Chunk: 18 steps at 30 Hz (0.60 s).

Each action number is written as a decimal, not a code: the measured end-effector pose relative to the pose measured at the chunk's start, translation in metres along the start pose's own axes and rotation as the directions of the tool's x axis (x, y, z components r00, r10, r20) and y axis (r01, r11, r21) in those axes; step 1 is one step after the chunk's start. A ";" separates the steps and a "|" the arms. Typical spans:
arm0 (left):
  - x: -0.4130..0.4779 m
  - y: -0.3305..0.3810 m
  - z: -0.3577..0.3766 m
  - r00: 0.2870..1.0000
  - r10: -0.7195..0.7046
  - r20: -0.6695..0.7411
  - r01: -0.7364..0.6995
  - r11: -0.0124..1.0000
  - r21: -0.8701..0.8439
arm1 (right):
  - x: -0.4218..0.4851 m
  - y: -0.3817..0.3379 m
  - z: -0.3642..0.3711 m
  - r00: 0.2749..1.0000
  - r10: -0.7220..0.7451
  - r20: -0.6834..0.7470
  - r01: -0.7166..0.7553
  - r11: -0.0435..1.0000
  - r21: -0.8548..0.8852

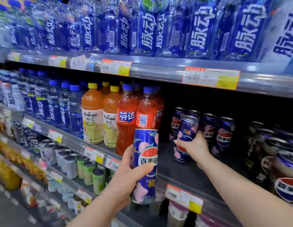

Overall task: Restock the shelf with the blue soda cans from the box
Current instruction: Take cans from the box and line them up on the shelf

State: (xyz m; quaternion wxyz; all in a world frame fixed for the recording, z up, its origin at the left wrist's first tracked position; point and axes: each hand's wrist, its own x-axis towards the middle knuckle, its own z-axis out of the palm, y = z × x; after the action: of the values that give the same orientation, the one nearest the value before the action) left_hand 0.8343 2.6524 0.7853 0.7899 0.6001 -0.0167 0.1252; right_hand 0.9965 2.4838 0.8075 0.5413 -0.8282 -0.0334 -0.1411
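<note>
My left hand (126,174) grips a tall blue soda can (145,163) with pink peach art, upright in front of the middle shelf's edge. My right hand (194,147) reaches into the shelf and is closed around a second blue can (186,128), held upright just above or on the dark shelf floor (178,171). Behind it stand several matching blue cans (224,133) in a row at the back. The box is out of view.
Orange soda bottles (127,118) and juice bottles (93,113) stand left of the cans. Darker cans (283,161) crowd the right. Blue drink bottles (149,27) fill the shelf above, and price tags (183,195) line the shelf edge.
</note>
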 end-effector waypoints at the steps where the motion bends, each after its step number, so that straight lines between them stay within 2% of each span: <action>1: 0.004 -0.001 0.001 1.000 0.001 -0.014 -0.001 1.000 0.000 | 0.009 0.003 0.009 1.000 0.001 0.003 -0.001 1.000 -0.024; 7: 0.018 -0.012 0.011 0.999 0.019 -0.046 -0.019 1.000 0.010 | 0.044 0.011 0.040 0.999 -0.026 0.038 0.028 0.999 -0.046; 11: 0.026 -0.015 0.015 1.000 0.004 0.007 -0.004 1.000 0.019 | 0.050 0.017 0.045 0.995 -0.051 0.088 0.055 0.997 -0.045; 15: 0.039 -0.015 0.017 0.998 0.020 0.057 -0.019 1.000 -0.005 | 0.051 0.027 0.041 0.975 0.058 0.213 -0.019 0.983 -0.180; 18: 0.048 -0.010 0.013 0.993 0.015 0.119 -0.015 1.000 -0.002 | 0.051 0.026 0.041 0.977 0.089 0.196 -0.031 0.959 -0.280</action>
State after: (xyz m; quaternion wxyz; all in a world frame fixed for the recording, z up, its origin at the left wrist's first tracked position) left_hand 0.8847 2.6459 0.7882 0.7868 0.6060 -0.0682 0.0950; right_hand 1.0585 2.5049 0.7827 0.4184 -0.9063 -0.0443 -0.0412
